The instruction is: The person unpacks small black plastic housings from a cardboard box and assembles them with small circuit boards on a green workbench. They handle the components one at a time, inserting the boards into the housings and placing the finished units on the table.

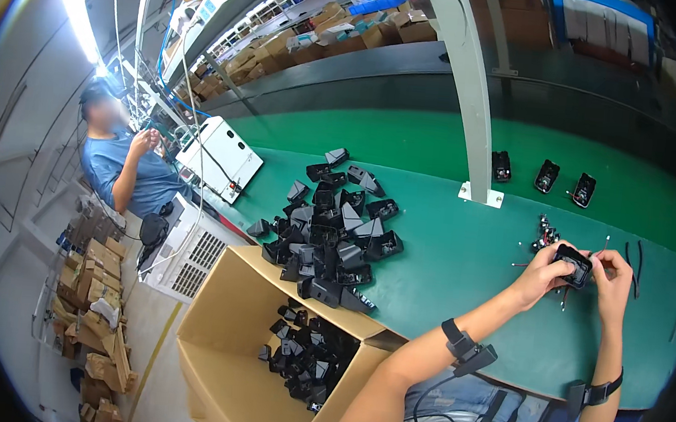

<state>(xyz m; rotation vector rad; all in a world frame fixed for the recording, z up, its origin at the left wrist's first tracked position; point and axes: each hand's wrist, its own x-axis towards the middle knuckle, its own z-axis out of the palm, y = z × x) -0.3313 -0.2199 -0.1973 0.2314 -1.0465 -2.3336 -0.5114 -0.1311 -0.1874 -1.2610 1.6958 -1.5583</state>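
Left hand curls fingers round a shell; right hand half-pinched, hold unclear. Three shells at eleven o'clock seem done; the pile at nine seems left.

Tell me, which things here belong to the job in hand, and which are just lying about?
Apparently part of the job:
black housing, held by the left hand, right hand beside it
small wired parts
three housings set apart
heaped housings
open box of black parts

Apparently just around:
shelf boxes
cardboard at far left
white machine
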